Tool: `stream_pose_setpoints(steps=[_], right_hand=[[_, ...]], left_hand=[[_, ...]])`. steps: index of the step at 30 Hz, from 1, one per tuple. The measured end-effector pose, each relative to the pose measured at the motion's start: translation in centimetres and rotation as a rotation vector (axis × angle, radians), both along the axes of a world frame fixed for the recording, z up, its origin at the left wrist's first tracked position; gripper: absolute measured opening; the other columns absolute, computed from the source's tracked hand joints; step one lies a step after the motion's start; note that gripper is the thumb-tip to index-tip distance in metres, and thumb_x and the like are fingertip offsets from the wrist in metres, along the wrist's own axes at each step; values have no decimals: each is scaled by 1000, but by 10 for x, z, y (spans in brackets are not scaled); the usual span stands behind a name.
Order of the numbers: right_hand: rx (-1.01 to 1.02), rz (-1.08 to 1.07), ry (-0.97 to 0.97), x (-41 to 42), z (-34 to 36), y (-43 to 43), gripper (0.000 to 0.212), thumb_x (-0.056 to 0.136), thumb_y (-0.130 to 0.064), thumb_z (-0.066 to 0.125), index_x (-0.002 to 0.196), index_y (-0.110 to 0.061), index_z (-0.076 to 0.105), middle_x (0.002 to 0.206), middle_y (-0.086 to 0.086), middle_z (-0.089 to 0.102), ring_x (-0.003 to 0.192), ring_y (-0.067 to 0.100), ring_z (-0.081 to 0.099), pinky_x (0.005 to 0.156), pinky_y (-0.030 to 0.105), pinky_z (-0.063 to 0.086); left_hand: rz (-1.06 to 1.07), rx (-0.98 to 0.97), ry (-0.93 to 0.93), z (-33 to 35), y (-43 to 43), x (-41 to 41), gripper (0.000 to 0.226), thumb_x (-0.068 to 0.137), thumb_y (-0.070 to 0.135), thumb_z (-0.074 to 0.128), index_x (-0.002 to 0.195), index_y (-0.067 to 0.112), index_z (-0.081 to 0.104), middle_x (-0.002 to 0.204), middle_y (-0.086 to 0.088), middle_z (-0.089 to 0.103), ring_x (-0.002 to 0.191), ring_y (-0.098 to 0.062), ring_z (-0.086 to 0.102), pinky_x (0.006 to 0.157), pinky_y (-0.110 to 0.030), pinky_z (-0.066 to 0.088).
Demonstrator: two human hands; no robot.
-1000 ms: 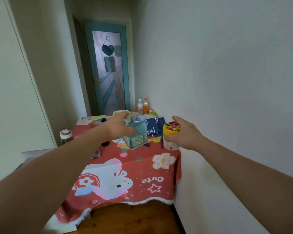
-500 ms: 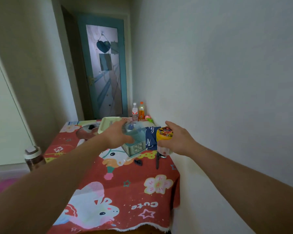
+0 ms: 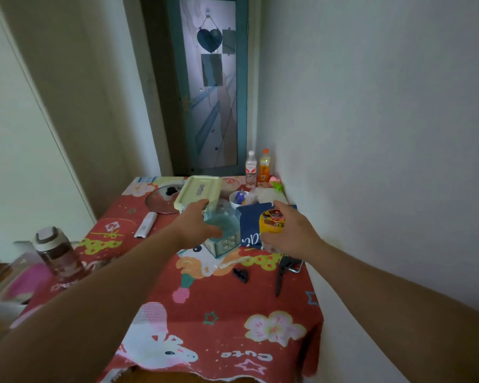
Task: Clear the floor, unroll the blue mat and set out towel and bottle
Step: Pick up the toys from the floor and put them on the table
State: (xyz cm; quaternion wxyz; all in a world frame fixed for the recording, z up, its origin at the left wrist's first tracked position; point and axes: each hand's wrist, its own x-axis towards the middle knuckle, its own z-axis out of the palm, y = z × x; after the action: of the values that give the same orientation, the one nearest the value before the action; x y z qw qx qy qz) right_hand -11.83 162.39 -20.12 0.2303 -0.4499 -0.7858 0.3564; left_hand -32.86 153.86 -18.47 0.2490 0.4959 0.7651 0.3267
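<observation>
Both hands lower floor clutter onto the table [image 3: 260,355], each thing upright just above the red cloth.

Left hand [image 3: 194,230] wraps a teal mesh basket [image 3: 223,236]; right hand [image 3: 291,236] grips a glossy yellow-lidded jar [image 3: 271,225] (near the wall). A lidded bottle [image 3: 57,252] stands at the left edge; mat and towel unseen.

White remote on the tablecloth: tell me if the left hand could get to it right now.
Probably not yet: the left hand is shut on the teal basket. The white remote lies uncovered to its left, so once the basket is down the way looks free.
</observation>
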Motion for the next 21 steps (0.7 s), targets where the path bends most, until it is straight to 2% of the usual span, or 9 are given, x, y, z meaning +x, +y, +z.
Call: stream_pose_setpoints(steps=[3,5,8,10,14,17,19,21], right_hand=[[-15,6,-28,-11,-22,25,89,77,-27,75,149,-25,23,147,-1,36,122,16,46,76,18,39],[-38,7,-39,-18,-38,38,91,76,-29,76,149,-28,22,149,-1,34,120,15,45,74,17,40],[-63,-14,-58,-31,-63,58,93,73,-30,77,148,-28,22,149,-2,32,126,17,43,92,30,45],[-81,-40,-62,-39,-79,71,94,71,-30,76,148,-28,23,147,-2,34,126,19,44,99,39,45],[-82,-83,-76,-50,-115,89,90,73,-30,77,148,-23,26,146,-1,36,126,17,45,100,28,40],[-102,-99,-71,-54,-142,99,90,73,-32,78,147,-24,28,146,0,38,128,17,44,103,29,39],[-124,-93,-76,-57,-158,110,90,73,-33,79,147,-24,28,145,0,39,129,18,42,105,29,37],[-142,-90,-91,-60,-172,118,91,71,-34,79,147,-27,28,144,0,41,129,18,42,106,32,37]], left_hand=[[-1,-24,-45,-27,23,-11,88,74,8,75,146,10,24,147,-13,35,123,-27,46,91,-38,47],[-14,-27,-52,-46,38,-18,80,76,4,73,142,7,30,144,-11,38,123,-22,44,89,-33,42],[-25,-48,-65,-75,66,-34,78,75,4,73,141,5,31,135,-8,40,120,-21,43,87,-28,39],[-30,-58,-65,-96,84,-47,86,73,9,76,144,7,27,146,-10,33,129,-25,39,93,-31,39],[-30,-76,-75,-134,112,-64,91,71,11,78,145,8,24,147,-10,32,128,-22,39,100,-33,38],[-8,-104,-84,-159,128,-72,99,70,13,79,148,10,18,150,-13,28,135,-27,34,110,-46,35],[-7,-125,-92,-176,136,-75,99,69,11,79,148,11,18,150,-13,26,136,-27,33,108,-45,38],[6,-132,-109,-188,140,-75,98,70,8,78,147,13,19,150,-12,24,134,-27,34,96,-44,47]])
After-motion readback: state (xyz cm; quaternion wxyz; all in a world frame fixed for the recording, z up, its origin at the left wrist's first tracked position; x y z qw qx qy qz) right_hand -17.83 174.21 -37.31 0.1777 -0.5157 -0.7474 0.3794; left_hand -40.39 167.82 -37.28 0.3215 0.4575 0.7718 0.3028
